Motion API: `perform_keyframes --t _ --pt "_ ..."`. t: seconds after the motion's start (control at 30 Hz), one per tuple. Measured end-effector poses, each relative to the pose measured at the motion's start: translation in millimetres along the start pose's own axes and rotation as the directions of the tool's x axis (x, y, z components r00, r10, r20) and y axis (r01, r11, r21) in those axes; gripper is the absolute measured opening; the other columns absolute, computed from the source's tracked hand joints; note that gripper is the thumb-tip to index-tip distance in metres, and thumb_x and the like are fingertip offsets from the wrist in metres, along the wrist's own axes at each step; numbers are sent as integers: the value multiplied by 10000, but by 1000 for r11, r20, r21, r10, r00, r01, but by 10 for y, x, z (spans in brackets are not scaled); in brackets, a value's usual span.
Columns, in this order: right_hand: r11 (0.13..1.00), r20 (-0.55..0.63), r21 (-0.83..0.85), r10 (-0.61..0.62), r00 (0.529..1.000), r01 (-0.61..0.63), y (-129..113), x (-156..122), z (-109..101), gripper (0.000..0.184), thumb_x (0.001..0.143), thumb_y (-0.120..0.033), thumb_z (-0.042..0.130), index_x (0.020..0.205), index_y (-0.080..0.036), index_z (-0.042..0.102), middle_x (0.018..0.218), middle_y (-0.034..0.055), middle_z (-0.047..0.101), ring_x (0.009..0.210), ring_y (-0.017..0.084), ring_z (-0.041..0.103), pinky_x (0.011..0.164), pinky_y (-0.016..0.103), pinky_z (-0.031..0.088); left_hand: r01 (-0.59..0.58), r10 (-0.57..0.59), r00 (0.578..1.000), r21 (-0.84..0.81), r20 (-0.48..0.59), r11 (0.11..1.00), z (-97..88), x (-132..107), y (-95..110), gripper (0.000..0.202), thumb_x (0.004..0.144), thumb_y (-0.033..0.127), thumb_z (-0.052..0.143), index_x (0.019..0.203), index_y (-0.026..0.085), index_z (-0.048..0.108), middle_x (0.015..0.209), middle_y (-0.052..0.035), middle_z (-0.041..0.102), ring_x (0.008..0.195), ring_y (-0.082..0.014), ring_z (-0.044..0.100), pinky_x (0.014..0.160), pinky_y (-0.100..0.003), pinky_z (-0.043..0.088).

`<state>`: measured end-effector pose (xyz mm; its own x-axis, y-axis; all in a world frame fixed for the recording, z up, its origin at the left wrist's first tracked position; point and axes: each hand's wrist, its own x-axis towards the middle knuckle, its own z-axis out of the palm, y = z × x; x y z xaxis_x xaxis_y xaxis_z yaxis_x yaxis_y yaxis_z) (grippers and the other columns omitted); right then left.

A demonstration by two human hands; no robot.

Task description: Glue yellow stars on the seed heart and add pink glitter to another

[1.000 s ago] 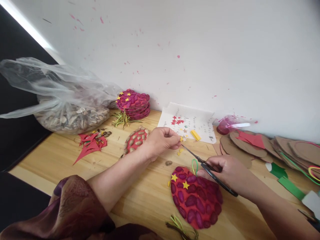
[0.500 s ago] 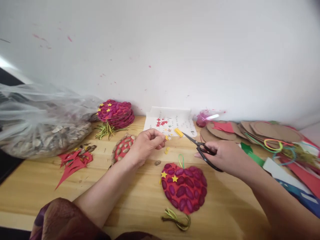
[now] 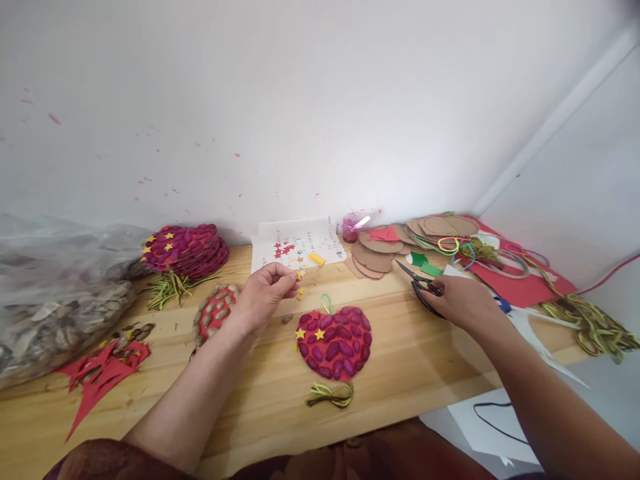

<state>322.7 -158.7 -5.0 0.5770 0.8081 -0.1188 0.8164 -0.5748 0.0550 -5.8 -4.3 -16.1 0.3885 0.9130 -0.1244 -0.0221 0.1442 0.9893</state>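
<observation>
A red heart [image 3: 334, 342] covered with purple seeds and two yellow stars lies on the wooden table [image 3: 400, 347], with a green loop at its top and a tassel below. My left hand [image 3: 263, 293] hovers just up and left of the heart, its fingers pinched on a tiny yellow piece. My right hand [image 3: 463, 300] is to the right of the heart and grips black scissors [image 3: 419, 285], blades pointing up-left, away from the left hand.
A stack of finished hearts [image 3: 185, 248] and a seed-covered heart [image 3: 215, 312] lie at left, beside red scraps [image 3: 100, 373] and a plastic bag of seeds [image 3: 55, 293]. A paper with stars [image 3: 295, 243], a pink jar [image 3: 351, 227], cardboard shapes [image 3: 380, 250] and cords [image 3: 590, 323] lie behind and right.
My right hand has drawn the scissors away to the right, apart from the left hand's yellow piece. The view has swung right and pulled back.
</observation>
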Motion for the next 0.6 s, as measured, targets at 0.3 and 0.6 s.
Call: perform_keyframes --t 0.3,0.6 --pt "998 -121 61 -13 993 20 -156 -82 -15 377 910 -460 540 1019 -159 738 1018 184 769 924 336 695 657 365 390 24 -17 992 -56 128 998 53 -53 2 421 635 464 899 764 153 648 705 2 679 645 -100 587 643 -228 489" --pt "405 -216 799 -498 840 446 -1218 -253 -269 340 860 -466 679 1055 -211 790 999 66 796 831 203 695 721 321 519 76 -48 973 -116 226 990 106 -64 -39 436 647 513 906 782 148 710 681 7 645 613 -88 541 558 -203 401"
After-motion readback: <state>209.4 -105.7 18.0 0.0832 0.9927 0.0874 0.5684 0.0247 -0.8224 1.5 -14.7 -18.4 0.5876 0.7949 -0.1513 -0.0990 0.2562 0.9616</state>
